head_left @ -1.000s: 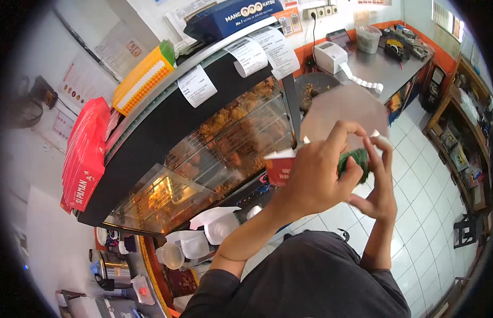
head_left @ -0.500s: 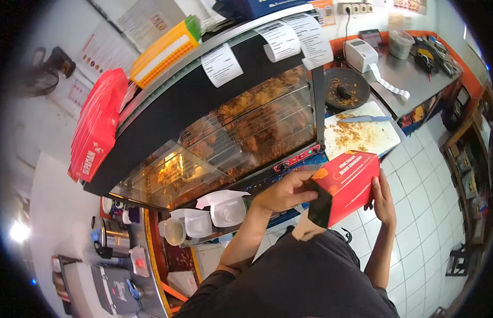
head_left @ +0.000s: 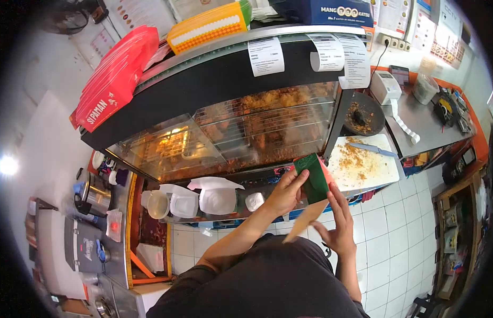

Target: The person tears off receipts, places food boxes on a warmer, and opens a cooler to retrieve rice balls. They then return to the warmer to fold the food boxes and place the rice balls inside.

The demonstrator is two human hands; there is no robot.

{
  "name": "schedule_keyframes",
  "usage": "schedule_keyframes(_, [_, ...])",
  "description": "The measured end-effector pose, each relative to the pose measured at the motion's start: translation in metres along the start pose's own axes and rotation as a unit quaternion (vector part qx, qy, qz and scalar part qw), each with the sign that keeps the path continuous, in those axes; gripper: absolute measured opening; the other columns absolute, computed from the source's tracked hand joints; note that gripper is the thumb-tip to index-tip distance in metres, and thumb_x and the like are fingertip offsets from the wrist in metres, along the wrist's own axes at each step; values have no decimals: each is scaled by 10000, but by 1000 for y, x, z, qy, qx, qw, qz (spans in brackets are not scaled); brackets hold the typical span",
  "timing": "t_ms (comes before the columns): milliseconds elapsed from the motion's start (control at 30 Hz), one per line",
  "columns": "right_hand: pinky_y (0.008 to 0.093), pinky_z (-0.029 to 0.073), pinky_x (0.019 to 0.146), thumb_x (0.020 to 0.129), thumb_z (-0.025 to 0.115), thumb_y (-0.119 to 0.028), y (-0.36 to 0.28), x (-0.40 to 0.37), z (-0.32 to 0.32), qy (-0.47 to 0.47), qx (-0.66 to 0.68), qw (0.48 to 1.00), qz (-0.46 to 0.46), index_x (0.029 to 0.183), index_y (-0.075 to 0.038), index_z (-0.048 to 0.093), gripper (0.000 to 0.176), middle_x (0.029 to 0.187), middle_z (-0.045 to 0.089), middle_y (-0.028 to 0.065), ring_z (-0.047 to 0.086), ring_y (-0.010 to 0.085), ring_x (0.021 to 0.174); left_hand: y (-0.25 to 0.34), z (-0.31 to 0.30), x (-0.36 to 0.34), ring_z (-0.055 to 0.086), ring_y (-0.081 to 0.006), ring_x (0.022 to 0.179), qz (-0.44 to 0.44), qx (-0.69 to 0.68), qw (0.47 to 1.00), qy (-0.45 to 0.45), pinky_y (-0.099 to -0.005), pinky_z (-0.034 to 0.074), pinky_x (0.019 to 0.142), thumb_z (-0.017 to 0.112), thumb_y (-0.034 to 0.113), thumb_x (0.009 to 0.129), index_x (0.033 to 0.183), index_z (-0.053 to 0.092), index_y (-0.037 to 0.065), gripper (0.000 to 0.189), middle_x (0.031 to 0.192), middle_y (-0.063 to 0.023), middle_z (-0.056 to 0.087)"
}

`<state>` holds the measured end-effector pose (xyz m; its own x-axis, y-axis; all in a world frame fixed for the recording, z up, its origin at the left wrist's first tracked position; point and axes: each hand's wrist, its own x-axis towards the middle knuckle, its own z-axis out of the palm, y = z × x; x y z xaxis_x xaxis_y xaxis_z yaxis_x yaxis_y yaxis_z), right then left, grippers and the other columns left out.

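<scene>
A small folded carton (head_left: 315, 183) with a dark green side, a red side and an open brown flap is held in front of my body. My left hand (head_left: 289, 193) grips its green side, thumb on top. My right hand (head_left: 337, 225) is at the carton's lower right, its fingers against the edge and its thumb apart, near the brown flap (head_left: 306, 220). Left of my hands stand open white containers (head_left: 217, 201) and a small foil-like white cup (head_left: 254, 201).
A glass warming cabinet (head_left: 204, 79) with fried food stands ahead, order slips hanging on it. To the right are a cutting board (head_left: 363, 177) with crumbs, a knife (head_left: 373, 149), a stone mortar (head_left: 371, 119) and a label printer (head_left: 386, 87). Red packaging (head_left: 119, 79) lies on the cabinet.
The carton has turned, so its green side now faces up more and less red shows. Both hands have moved left with it, and the right hand has shifted to its lower edge. The view has swung.
</scene>
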<state>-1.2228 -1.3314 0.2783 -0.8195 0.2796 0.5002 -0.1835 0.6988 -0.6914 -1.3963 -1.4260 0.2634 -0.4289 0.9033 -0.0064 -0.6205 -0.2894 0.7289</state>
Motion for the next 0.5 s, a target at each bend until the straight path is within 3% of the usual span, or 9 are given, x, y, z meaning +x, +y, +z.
schedule_keyframes(100, [470,350,1084,692,810,-133,3,5,4,27,-47,998,-25,1441,-74,365,873,1499,299,256,398,420,1320,9,11,-4,632,-139,1023,6,-8,1000,24,-336,544,889,446,238,1031,1232,543,63,283,1127,-37,629])
schedule_keyframes(167, [478,349,1082,715,783,-126,0,8,2,-18,-105,994,-26,1450,-55,335,864,1523,236,271,383,432,1324,16,15,-7,619,-99,940,21,119,988,96,-288,522,844,449,228,1034,1179,563,28,272,1042,-20,633])
schedule_keyframes(200, [478,349,1082,715,783,-126,1,9,1,-17,-107,994,-27,1450,-55,335,864,1523,236,271,383,432,1324,14,13,-5,619,-99,940,22,118,988,93,-288,522,844,449,228,1034,1179,563,28,272,1042,-20,633])
schedule_keyframes(267, [487,349,1078,743,759,-127,4,13,0,-80,-120,989,-20,1457,-41,307,850,1525,214,281,368,439,1330,10,11,0,545,-48,799,201,316,920,111,-227,461,717,456,219,1036,1119,572,-2,263,937,6,609])
schedule_keyframes(300, [482,349,1078,774,730,-118,1,17,-3,-105,-126,986,-6,1458,-42,312,805,1530,193,284,360,441,1334,8,14,-2,460,-34,724,231,354,896,131,-216,388,635,463,211,1033,1086,568,-9,249,864,17,573])
schedule_keyframes(333, [482,349,1078,774,730,-118,2,18,-3,-103,-127,987,-5,1458,-42,312,805,1530,193,284,360,441,1334,5,15,-3,460,-34,724,231,354,897,129,-216,388,635,463,211,1033,1086,568,-9,249,864,17,573])
schedule_keyframes(400, [470,338,1096,808,697,-114,5,20,0,-117,-149,982,-7,1460,-64,335,748,1538,187,272,334,428,1362,-4,17,-8,450,-29,723,228,415,856,207,-222,385,643,464,242,1034,956,570,4,271,790,38,547])
schedule_keyframes(433, [470,338,1096,808,697,-114,7,22,4,-115,-150,982,-5,1460,-64,335,748,1538,187,272,334,428,1362,-9,19,-8,450,-29,723,227,415,857,204,-222,385,643,464,242,1034,956,570,4,271,790,38,547])
schedule_keyframes(500, [444,353,1087,798,691,-44,13,24,13,-20,-120,992,-18,1365,-68,501,599,1512,282,257,375,406,1350,-22,27,-5,496,-58,803,228,324,903,166,-239,417,711,454,222,1036,1046,563,-12,259,904,-10,554])
